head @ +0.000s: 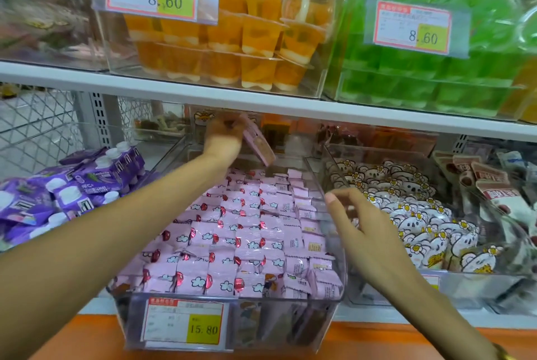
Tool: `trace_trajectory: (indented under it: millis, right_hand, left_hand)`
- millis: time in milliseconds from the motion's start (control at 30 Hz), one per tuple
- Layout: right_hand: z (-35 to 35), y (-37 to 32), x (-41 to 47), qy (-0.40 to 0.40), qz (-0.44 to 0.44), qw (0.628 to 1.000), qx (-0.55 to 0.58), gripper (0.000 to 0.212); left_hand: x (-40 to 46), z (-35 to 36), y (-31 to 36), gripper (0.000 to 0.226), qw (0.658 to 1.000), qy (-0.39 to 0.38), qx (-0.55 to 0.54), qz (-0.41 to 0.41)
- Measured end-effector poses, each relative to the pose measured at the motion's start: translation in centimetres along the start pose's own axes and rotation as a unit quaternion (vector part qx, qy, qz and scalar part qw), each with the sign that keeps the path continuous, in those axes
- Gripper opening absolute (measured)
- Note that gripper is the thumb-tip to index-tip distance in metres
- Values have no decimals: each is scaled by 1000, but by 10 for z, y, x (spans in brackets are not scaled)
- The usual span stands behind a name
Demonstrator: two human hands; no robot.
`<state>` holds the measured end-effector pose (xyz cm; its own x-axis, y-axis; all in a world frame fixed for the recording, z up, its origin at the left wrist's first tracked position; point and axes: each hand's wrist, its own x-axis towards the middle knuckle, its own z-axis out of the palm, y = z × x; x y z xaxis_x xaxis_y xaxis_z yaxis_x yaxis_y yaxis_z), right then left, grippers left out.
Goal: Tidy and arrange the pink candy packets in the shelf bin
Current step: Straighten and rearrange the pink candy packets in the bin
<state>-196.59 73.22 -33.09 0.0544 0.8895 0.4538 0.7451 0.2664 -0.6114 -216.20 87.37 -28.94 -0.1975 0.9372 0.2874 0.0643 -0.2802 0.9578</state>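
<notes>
A clear plastic bin (325, 313) on the lower shelf holds several rows of pink candy packets (250, 237) printed with clouds and red marks. My left hand (223, 138) reaches deep over the back of the bin, just under the upper shelf, and grips one pink packet (258, 141) that hangs tilted above the pile. My right hand (369, 237) hovers by the bin's right wall, fingers loosely spread, holding nothing.
Purple pouches (72, 188) lie left of the bin. A bin of white flower-print packets (412, 214) stands to the right. The white upper shelf (261, 101) carries orange jelly cups (232, 40) and green ones (436, 69). An orange ledge (87, 339) runs in front.
</notes>
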Motion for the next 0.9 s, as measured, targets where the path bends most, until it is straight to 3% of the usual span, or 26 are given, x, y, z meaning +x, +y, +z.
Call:
trace_trajectory:
  millis: [67, 167, 233, 300, 367, 433, 500, 667, 800, 833, 900]
  right_hand:
    - [1, -7, 8, 55, -49, 997, -25, 18]
    - [6, -26, 21, 57, -128, 988, -56, 45]
    - [10, -39, 25, 26, -164, 984, -71, 62]
    - [13, -44, 25, 26, -178, 982, -58, 55]
    - [12, -43, 23, 17, -146, 989, 36, 37]
    - [6, -43, 23, -36, -47, 977, 206, 24]
    - [1, -43, 24, -85, 56, 943, 318, 29]
    - [-2, -40, 31, -99, 133, 911, 378, 32]
    - [-3, -33, 44, -87, 159, 843, 506, 33]
    - [-2, -31, 48, -75, 163, 840, 513, 30]
    - [4, -23, 61, -26, 174, 869, 462, 26]
  left_hand:
    - [-17, -15, 9, 12, 992, 6, -102, -70]
    - [-42, -30, 21, 14, 953, -50, -227, -194]
    - [-56, -34, 26, 14, 926, -99, -249, -267]
    - [-66, -37, 29, 13, 903, -134, -257, -316]
    - [-70, -41, 26, 16, 895, -163, -253, -330]
    - [-71, -45, 23, 27, 909, -195, -213, -302]
    - [-69, -46, 18, 37, 934, -231, -134, -236]
    - [-68, -44, 14, 47, 948, -292, -43, -120]
    - [-63, -38, 6, 41, 953, -297, 2, -56]
    - [-58, -34, 4, 42, 957, -286, 35, -41]
    - [-42, -27, -4, 46, 950, -266, 165, -2]
